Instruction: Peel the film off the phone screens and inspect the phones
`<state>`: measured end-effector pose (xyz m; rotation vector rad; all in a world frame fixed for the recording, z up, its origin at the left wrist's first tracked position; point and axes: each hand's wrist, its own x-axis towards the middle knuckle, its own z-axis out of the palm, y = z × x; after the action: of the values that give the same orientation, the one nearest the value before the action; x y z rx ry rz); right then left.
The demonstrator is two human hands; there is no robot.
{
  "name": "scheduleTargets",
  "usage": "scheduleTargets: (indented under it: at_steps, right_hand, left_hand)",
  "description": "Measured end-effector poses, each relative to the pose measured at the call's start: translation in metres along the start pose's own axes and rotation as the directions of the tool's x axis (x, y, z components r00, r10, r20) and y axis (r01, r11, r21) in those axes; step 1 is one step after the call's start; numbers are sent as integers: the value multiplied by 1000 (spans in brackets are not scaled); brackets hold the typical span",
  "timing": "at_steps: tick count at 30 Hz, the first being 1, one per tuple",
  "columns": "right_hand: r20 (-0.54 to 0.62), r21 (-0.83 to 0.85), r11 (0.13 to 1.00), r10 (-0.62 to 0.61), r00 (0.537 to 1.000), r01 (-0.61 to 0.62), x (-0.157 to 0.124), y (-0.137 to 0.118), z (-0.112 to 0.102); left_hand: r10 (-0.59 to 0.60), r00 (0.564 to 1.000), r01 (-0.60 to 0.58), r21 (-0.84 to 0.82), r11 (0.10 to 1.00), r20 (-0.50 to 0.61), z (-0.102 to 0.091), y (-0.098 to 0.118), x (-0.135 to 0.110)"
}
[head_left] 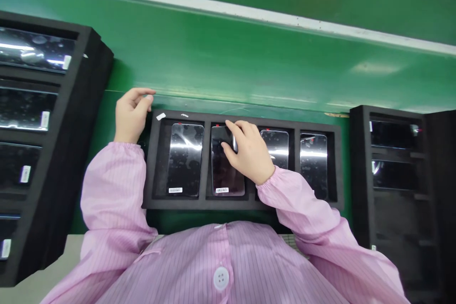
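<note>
A black foam tray [206,202] lies in front of me, with several glossy phone screens in its compartments. Over the upper right part of the second phone screen [226,166] is my right hand [249,152], its thumb and index finger apart and nothing visibly gripped. That screen has a white label at its lower end and a red tab on top. The leftmost phone screen [185,161] lies flat beside it. My left hand [131,114] is at the tray's upper left corner, thumb and fingers drawn together; whatever is between them, if anything, cannot be made out.
Two small white scraps [161,116] lie on the tray's far rim. At left stands a taller stack of black foam trays [76,118] holding labelled screens. Another black tray [361,166] is on the right. A pale strip [228,7] crosses the green bench behind.
</note>
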<state>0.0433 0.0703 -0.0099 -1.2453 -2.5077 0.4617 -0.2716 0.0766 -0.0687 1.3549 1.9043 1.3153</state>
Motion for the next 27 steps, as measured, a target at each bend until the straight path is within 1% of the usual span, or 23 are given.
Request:
scheduleTargets:
  at_steps: [3,7,9,12,14,18,20,23,27]
  right_hand:
    - [44,-107,994,-7,999,12,0,-7,3]
    - [46,-224,975,25,999,-14,-1,-14,7]
    - [33,-255,966,42,999,-32,-3,-16,8]
    - [16,-275,961,24,1000,-18,-6,-16,8]
    - [1,-306,952,25,1000,-24,-8,-18,7]
    - [-53,-411,902,118,992,-130,-7,-24,3]
    - [-57,-448,878,157,986,-166,-4,-27,-1]
    - [-30,-419,889,188,982,-184,2,-31,-4]
    - [-29,-332,916,230,973,-227,2,-38,2]
  left_hand:
    - [-51,999,50,-60,997,-19,1,3,0]
    - [-40,999,39,-72,997,-12,2,8,-1]
    - [-55,998,55,-49,997,2,2,11,-1]
    - [-93,995,93,2,996,28,1,15,-3]
    - [-90,995,90,10,996,41,1,16,-4]
    - [-74,996,73,15,997,58,1,17,-4]
    - [-72,995,71,23,997,63,1,16,-4]
    - [-70,995,67,38,997,73,1,16,-4]
    - [-72,993,67,60,996,97,2,15,-4]
